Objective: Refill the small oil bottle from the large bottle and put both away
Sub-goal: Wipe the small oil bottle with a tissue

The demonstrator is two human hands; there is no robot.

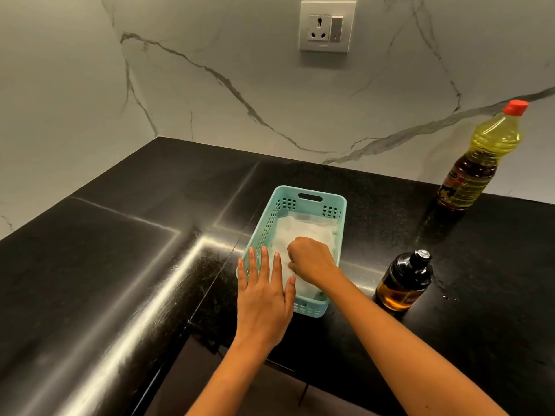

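A large clear oil bottle [483, 154] with a red cap stands upright at the back right of the black counter, by the wall. The small dark oil bottle [404, 283] with a black cap stands nearer, right of a teal plastic basket [336, 205]. White paper [303, 232] lines the basket. My left hand [264, 295] lies flat, fingers apart, over the basket's near left corner. Inside the basket my right hand [310, 259] is curled on the white paper. Both bottles stand apart from my hands.
The black stone counter [120, 265] runs into a corner at the back left under a marble wall. A wall socket with switch [327, 27] sits above the basket. The counter's front edge drops away below my forearms.
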